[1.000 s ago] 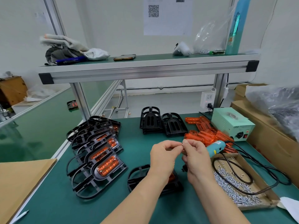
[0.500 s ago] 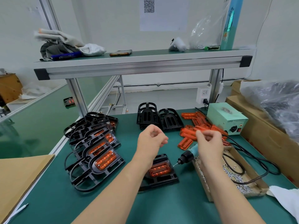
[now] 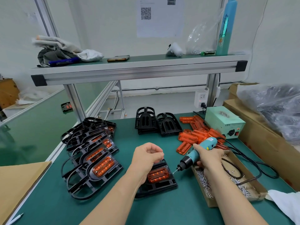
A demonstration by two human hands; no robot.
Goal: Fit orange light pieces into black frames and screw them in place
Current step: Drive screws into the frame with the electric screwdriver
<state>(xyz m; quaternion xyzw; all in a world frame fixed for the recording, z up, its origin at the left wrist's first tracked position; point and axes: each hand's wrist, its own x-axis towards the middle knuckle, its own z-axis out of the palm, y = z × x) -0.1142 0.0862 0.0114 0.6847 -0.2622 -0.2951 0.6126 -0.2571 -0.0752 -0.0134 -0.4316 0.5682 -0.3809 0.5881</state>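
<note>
Glossy translucent orange light pieces [image 3: 194, 135], matt black plastic frames [image 3: 146, 120] (ribbed) — cardboard screw box [image 3: 253, 190].

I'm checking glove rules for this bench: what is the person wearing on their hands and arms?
Nothing that shows. The left hand and right hand have no gloves, and no ring, watch or wristband can be seen. The left forearm and right forearm are uncovered down to the picture's lower edge, so no sleeves are in view.
</note>
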